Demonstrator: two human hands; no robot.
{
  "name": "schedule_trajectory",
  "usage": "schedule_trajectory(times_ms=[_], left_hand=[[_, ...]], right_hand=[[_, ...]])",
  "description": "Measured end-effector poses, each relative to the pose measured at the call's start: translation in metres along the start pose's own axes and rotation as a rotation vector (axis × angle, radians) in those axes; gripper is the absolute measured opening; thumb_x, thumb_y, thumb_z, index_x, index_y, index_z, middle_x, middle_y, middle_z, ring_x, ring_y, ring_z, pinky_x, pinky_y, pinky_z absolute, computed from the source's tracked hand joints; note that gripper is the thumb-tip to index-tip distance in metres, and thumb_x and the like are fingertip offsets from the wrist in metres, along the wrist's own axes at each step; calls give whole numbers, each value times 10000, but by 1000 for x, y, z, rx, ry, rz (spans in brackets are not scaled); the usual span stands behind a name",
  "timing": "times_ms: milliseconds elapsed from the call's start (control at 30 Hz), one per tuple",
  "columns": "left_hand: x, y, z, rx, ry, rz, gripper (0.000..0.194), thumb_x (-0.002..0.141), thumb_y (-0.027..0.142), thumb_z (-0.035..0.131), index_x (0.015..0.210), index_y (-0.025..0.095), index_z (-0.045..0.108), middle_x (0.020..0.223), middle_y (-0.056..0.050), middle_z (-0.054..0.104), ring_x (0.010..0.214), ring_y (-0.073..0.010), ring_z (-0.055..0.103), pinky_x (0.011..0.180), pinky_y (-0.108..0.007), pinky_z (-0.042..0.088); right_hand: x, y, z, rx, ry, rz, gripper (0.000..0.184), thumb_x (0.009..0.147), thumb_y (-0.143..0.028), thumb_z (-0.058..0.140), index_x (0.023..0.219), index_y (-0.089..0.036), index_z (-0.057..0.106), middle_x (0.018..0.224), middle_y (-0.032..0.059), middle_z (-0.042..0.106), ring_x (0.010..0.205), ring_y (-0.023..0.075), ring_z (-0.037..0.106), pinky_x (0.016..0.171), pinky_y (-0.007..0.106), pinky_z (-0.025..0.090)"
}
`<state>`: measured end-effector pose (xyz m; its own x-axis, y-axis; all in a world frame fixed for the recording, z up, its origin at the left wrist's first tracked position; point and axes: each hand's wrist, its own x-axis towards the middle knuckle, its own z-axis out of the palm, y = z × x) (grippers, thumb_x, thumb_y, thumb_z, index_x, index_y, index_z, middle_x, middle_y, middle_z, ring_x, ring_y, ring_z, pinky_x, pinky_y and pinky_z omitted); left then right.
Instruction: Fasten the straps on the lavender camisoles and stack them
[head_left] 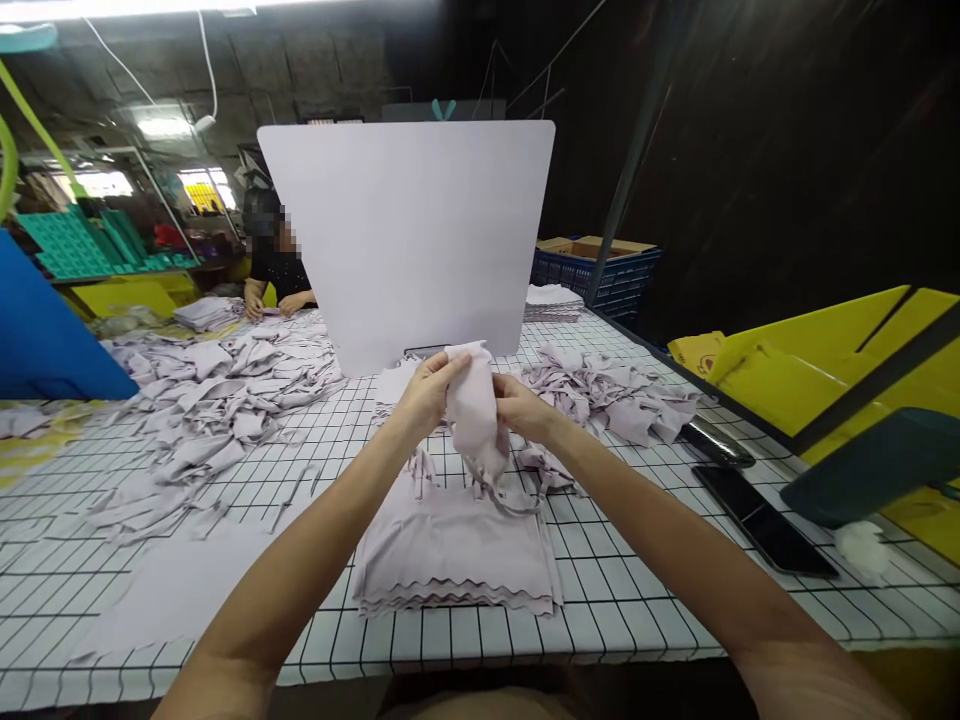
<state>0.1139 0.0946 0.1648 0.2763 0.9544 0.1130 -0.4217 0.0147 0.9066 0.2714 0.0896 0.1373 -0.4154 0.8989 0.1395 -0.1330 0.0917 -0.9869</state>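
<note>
A pale lilac cloth garment point(472, 400) with thin straps hangs bunched between my hands, above the table. My left hand point(430, 390) pinches its upper left side, thumb across the front. On the other side, my right hand point(521, 408) closes its fingers on the garment's right edge. Straps trail from the bottom of the cloth toward a stack of similar garments point(457, 550), which lies flat below with wavy edges facing me. Behind my hands, another pile of folded cloth point(394, 385) is partly hidden.
A white board point(412, 240) stands upright beyond my hands. Loose cloth heaps lie left point(232, 400) and right point(611, 390) on the gridded tablecloth point(615, 590). A phone point(765, 520) and a dark bottle point(862, 465) are at right. A person point(277, 270) sits across, far left.
</note>
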Motion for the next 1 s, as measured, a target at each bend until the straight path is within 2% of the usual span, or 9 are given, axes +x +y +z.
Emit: schedule_trajectory(times_ms=[100,233,367,500,600,733,833,933,1000], left_hand=[[4,2,-14,-26,56,26,434,602,416,917,906,164,737,762,-14,708,675,-130,615,634,-231,469],[8,0,-24,1,35,21,438,640,448,895,941,169,740,782,-18,708,695,-136,623,645,-235,469],[8,0,-29,18,16,65,373,681,455,877,890,176,745,786,-2,692,729,-120,605,711,-235,467],[-2,-4,-38,43,-95,37,360,721,440,860,946,182,752,928,-44,728,887,-165,648,848,-290,486],[-11,-12,-44,51,-61,-50,337,648,341,918,867,147,751,874,-50,727,838,-164,662,867,-322,503],[-16,-23,-44,-73,49,-37,306,635,313,919,779,145,708,855,-51,736,875,-175,679,928,-350,513],[-16,-30,-39,-133,60,-126,311,681,344,892,813,143,695,931,-102,755,941,-227,696,947,-395,515],[-15,-35,-35,-120,50,-195,440,736,513,832,904,123,717,929,-133,750,927,-240,695,897,-371,515],[-15,-37,-34,-106,57,-149,512,745,589,798,939,122,722,948,-133,745,943,-235,687,885,-349,506]], right_hand=[[2,-5,4,-34,-96,-2,243,651,-218,752,879,-149,704,826,21,711,724,138,613,626,222,481],[2,-7,13,45,-138,0,399,650,-211,780,1036,-193,684,909,22,721,787,152,627,697,245,514],[2,0,19,50,-222,122,307,628,-227,782,914,-150,700,794,21,687,673,120,576,586,217,454],[5,5,17,11,-13,24,271,615,-231,754,872,-155,713,772,5,687,628,101,550,539,198,421],[8,3,10,-72,116,-40,259,617,-235,728,864,-158,735,762,1,695,588,98,543,491,196,397],[9,2,5,-101,190,-98,209,626,-277,731,797,-160,756,742,14,715,624,133,591,535,233,454],[9,4,4,-61,251,-99,256,624,-311,738,835,-169,766,757,18,733,635,149,608,572,262,489],[8,4,5,-69,237,-66,344,651,-321,735,963,-181,766,850,28,757,701,165,636,613,269,505],[6,4,4,-84,194,-63,402,687,-326,720,1065,-192,751,947,40,765,803,188,661,679,282,522]])
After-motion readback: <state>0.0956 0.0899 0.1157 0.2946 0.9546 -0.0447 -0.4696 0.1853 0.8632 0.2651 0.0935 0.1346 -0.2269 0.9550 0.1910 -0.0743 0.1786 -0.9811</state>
